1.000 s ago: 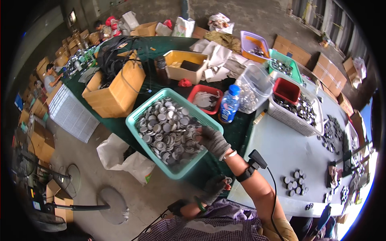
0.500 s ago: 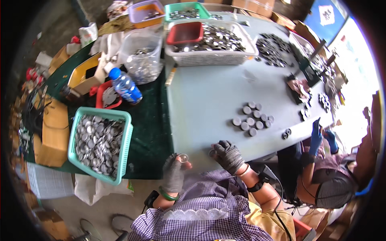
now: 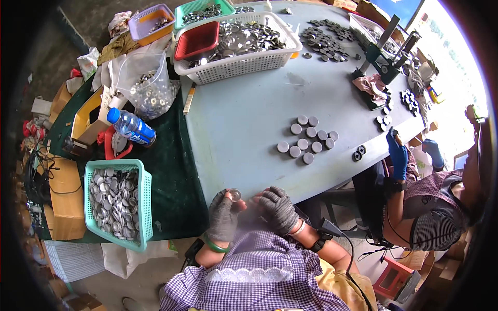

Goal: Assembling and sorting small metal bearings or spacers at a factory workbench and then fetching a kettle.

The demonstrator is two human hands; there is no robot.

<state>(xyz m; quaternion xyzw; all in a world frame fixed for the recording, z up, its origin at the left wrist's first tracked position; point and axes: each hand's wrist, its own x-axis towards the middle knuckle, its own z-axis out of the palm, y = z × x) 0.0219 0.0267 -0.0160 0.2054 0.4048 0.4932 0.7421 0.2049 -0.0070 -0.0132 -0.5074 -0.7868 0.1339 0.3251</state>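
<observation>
my left hand [image 3: 223, 215] fingers pinch a small round metal disc [image 3: 235, 195] at the tabletop [image 3: 244, 119] edge. my right hand [image 3: 278, 209] rests beside it, loosely curled, holding nothing. i should grip the rim firmly and bring the right fingers in to steady it.

Small workshop: baskets [image 3: 244, 62] of metal discs, press tool [image 3: 386, 59].

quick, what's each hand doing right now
Left hand: closed on a small round metal disc.
Right hand: fingers curled beside it; holding anything cannot be told.
</observation>
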